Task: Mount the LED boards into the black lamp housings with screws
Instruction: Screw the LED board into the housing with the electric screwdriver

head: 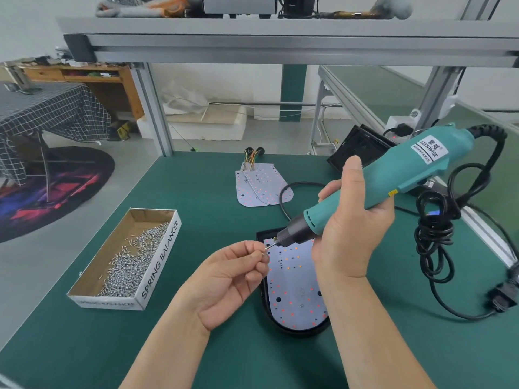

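Right hand point(354, 220) gripping the teal electric screwdriver point(393, 175), bit pointing down-left. Left hand point(233, 273) pinching a small screw point(264, 249) at the bit tip, just above the LED board point(295, 290). Board lying inside a black lamp housing point(265, 235) on the green table point(196, 192). Cardboard screw box point(126, 259) sitting to the left. Spare LED boards point(258, 186) lying farther back.

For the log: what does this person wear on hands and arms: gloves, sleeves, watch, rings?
Nothing visible. The left hand and right hand are bare, no gloves. The left forearm and right forearm are uncovered to the frame's bottom edge, no sleeves. No watch, wristband or ring shows.
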Action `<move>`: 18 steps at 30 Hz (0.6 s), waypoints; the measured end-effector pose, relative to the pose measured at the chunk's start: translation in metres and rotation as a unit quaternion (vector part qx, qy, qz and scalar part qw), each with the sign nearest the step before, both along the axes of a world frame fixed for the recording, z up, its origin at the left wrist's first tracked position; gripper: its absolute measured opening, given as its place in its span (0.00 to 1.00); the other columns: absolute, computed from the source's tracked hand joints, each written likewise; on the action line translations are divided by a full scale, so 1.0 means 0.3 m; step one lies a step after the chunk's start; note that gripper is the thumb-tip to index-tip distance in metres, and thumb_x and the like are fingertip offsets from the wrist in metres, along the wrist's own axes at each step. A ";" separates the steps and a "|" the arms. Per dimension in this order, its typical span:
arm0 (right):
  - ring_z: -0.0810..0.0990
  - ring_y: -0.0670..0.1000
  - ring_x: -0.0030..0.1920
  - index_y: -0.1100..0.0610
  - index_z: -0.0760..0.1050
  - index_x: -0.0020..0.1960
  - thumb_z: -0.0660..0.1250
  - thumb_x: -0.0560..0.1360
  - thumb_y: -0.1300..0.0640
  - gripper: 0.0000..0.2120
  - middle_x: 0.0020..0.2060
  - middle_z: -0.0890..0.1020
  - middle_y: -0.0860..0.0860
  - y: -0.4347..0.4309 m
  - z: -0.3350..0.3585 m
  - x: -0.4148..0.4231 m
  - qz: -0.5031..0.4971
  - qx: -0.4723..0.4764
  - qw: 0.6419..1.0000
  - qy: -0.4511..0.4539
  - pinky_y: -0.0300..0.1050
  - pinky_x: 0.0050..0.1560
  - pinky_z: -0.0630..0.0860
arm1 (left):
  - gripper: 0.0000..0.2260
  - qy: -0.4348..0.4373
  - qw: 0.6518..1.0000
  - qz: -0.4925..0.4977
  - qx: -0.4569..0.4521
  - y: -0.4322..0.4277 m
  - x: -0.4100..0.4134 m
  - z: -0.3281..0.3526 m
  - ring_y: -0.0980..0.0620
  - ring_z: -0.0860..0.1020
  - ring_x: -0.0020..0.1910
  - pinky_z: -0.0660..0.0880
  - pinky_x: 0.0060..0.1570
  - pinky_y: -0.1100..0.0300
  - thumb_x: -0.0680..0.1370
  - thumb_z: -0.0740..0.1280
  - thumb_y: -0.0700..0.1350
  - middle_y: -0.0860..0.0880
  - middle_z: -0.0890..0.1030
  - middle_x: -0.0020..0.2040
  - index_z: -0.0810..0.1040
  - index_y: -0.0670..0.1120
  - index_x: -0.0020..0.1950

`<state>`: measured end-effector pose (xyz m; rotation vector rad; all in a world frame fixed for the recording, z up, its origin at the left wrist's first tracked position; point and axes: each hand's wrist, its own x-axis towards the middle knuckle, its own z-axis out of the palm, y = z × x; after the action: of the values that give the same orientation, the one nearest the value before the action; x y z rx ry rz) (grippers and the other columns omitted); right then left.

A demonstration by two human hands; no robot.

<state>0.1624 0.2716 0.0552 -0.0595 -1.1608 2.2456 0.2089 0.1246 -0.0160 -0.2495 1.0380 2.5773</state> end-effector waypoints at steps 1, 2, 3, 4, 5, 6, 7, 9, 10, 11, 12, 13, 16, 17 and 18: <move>0.73 0.49 0.27 0.53 0.71 0.43 0.71 0.75 0.52 0.09 0.25 0.74 0.51 0.000 -0.004 -0.001 -0.001 0.001 1.000 -0.002 0.43 0.34 0.72 | 0.05 0.000 1.000 0.005 -0.002 0.001 -0.002 0.000 0.51 0.76 0.35 0.75 0.29 0.66 0.74 0.67 0.30 0.41 0.77 0.41 0.81 0.36 0.46; 0.73 0.50 0.27 0.52 0.71 0.42 0.71 0.75 0.52 0.09 0.25 0.74 0.52 -0.001 -0.009 -0.002 -0.002 0.003 1.000 -0.005 0.43 0.35 0.71 | 0.05 0.000 1.000 0.009 -0.004 0.002 -0.003 0.001 0.51 0.76 0.35 0.75 0.29 0.66 0.75 0.66 0.30 0.41 0.77 0.41 0.81 0.36 0.45; 0.72 0.50 0.28 0.52 0.71 0.42 0.71 0.75 0.52 0.09 0.26 0.74 0.52 -0.002 -0.013 -0.002 -0.004 0.006 1.000 -0.007 0.44 0.36 0.71 | 0.06 0.002 1.000 0.013 -0.006 0.003 -0.004 0.000 0.51 0.76 0.35 0.75 0.29 0.66 0.74 0.66 0.31 0.41 0.77 0.41 0.82 0.36 0.45; 0.72 0.51 0.28 0.52 0.71 0.42 0.71 0.74 0.52 0.09 0.26 0.75 0.52 -0.003 -0.017 -0.003 -0.005 0.008 1.000 -0.010 0.45 0.37 0.71 | 0.06 0.004 1.000 0.014 -0.008 0.004 -0.004 0.000 0.51 0.76 0.34 0.75 0.29 0.66 0.74 0.66 0.31 0.41 0.77 0.41 0.82 0.36 0.45; 0.72 0.51 0.29 0.52 0.71 0.42 0.71 0.74 0.51 0.09 0.26 0.75 0.53 -0.004 -0.021 -0.003 -0.006 0.009 1.000 -0.011 0.45 0.37 0.71 | 0.06 0.006 1.000 0.015 -0.010 0.004 -0.005 -0.001 0.51 0.76 0.34 0.75 0.29 0.66 0.74 0.66 0.31 0.41 0.77 0.41 0.82 0.36 0.45; 0.72 0.51 0.29 0.52 0.72 0.42 0.71 0.74 0.51 0.09 0.26 0.75 0.53 -0.004 -0.024 -0.004 -0.005 0.010 1.000 -0.013 0.45 0.37 0.71 | 0.06 0.008 1.000 0.014 -0.012 0.004 -0.004 -0.002 0.51 0.76 0.34 0.75 0.29 0.66 0.74 0.66 0.31 0.41 0.77 0.41 0.82 0.36 0.45; 0.72 0.51 0.29 0.52 0.72 0.42 0.71 0.74 0.51 0.09 0.26 0.74 0.53 -0.003 -0.027 -0.004 -0.006 0.010 1.000 -0.014 0.44 0.37 0.71 | 0.06 0.009 1.000 0.014 -0.016 0.004 -0.004 -0.004 0.51 0.76 0.34 0.75 0.29 0.66 0.74 0.66 0.31 0.41 0.77 0.41 0.82 0.36 0.45; 0.73 0.51 0.28 0.52 0.72 0.42 0.71 0.74 0.51 0.09 0.26 0.74 0.53 -0.001 -0.030 -0.006 -0.009 0.014 1.000 -0.014 0.43 0.36 0.72 | 0.05 0.015 0.999 0.017 -0.031 0.002 -0.003 -0.006 0.51 0.77 0.34 0.75 0.30 0.66 0.73 0.67 0.31 0.41 0.78 0.40 0.83 0.36 0.45; 0.73 0.50 0.28 0.52 0.72 0.42 0.71 0.74 0.51 0.09 0.26 0.74 0.53 0.000 -0.032 -0.007 -0.011 0.016 1.000 -0.014 0.43 0.35 0.72 | 0.05 0.019 0.999 0.020 -0.041 0.002 -0.003 -0.007 0.51 0.77 0.34 0.75 0.30 0.66 0.73 0.67 0.31 0.41 0.78 0.40 0.83 0.36 0.44; 0.73 0.50 0.28 0.52 0.72 0.42 0.71 0.74 0.51 0.09 0.26 0.75 0.52 0.001 -0.032 -0.008 -0.012 0.018 1.000 -0.014 0.43 0.36 0.72 | 0.05 0.025 0.998 0.022 -0.053 0.003 -0.003 -0.006 0.51 0.77 0.34 0.76 0.30 0.66 0.72 0.68 0.31 0.41 0.78 0.40 0.83 0.36 0.44; 0.73 0.50 0.29 0.51 0.72 0.43 0.71 0.74 0.51 0.09 0.26 0.75 0.52 0.001 -0.033 -0.010 -0.014 0.019 1.000 -0.016 0.44 0.36 0.72 | 0.05 0.033 0.997 0.025 -0.067 0.004 -0.004 -0.004 0.51 0.77 0.34 0.76 0.31 0.66 0.71 0.68 0.31 0.41 0.78 0.40 0.83 0.37 0.44; 0.73 0.50 0.29 0.51 0.72 0.43 0.71 0.74 0.51 0.09 0.26 0.75 0.52 0.002 -0.034 -0.012 -0.016 0.019 1.000 -0.019 0.44 0.37 0.72 | 0.05 0.042 0.995 0.028 -0.085 0.007 -0.005 -0.003 0.51 0.78 0.34 0.76 0.32 0.66 0.70 0.69 0.32 0.41 0.78 0.40 0.84 0.37 0.43; 0.72 0.51 0.30 0.51 0.72 0.43 0.71 0.74 0.50 0.09 0.26 0.75 0.52 0.003 -0.040 -0.019 -0.020 0.011 0.999 -0.030 0.46 0.39 0.71 | 0.05 0.069 0.988 0.046 -0.129 0.019 -0.008 -0.003 0.52 0.78 0.35 0.77 0.34 0.66 0.69 0.71 0.33 0.42 0.79 0.39 0.85 0.39 0.42; 0.72 0.51 0.30 0.51 0.72 0.43 0.71 0.74 0.50 0.09 0.26 0.75 0.52 0.004 -0.042 -0.021 -0.022 0.007 0.999 -0.033 0.47 0.39 0.70 | 0.05 0.077 0.986 0.055 -0.136 0.023 -0.009 -0.004 0.52 0.78 0.35 0.77 0.35 0.66 0.68 0.71 0.33 0.42 0.79 0.39 0.85 0.40 0.41; 0.72 0.51 0.30 0.51 0.72 0.43 0.71 0.74 0.50 0.09 0.26 0.75 0.52 0.003 -0.046 -0.022 -0.023 0.004 0.999 -0.036 0.47 0.40 0.70 | 0.05 0.084 0.985 0.065 -0.139 0.028 -0.010 -0.006 0.52 0.77 0.35 0.77 0.35 0.66 0.68 0.71 0.33 0.43 0.79 0.39 0.85 0.40 0.41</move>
<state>0.1557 0.2727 0.0415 -0.1643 -1.1935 2.2140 0.2060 0.1330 -0.0176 -0.1760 1.4931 2.5974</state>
